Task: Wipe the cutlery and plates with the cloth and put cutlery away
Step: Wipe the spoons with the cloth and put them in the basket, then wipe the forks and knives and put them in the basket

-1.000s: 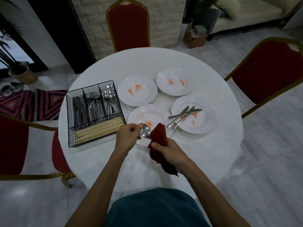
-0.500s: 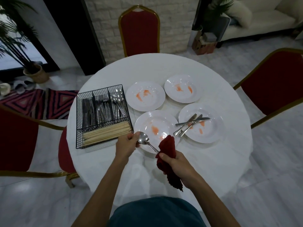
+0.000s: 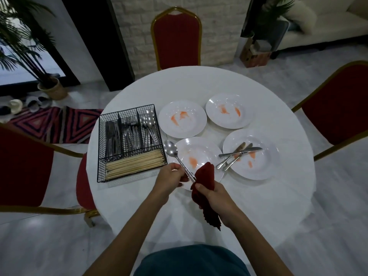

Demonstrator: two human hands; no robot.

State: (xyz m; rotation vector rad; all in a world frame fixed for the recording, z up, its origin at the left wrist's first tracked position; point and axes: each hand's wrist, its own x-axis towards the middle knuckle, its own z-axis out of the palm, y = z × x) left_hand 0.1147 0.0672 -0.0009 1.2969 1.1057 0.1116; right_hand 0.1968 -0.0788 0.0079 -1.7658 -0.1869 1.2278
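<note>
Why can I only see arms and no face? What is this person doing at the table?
The camera sits on the person's head and looks down, so you see only their two arms. The left hand pinches the handle of a spoon. The right hand holds a red cloth wrapped round the handle's end, to wipe it. On the round white table lie four white plates with orange smears. The nearest plate is just beyond the hands, and the plate to the right has more cutlery lying on it. On the left, a black wire basket holds clean knives, forks, spoons and chopsticks.
</note>
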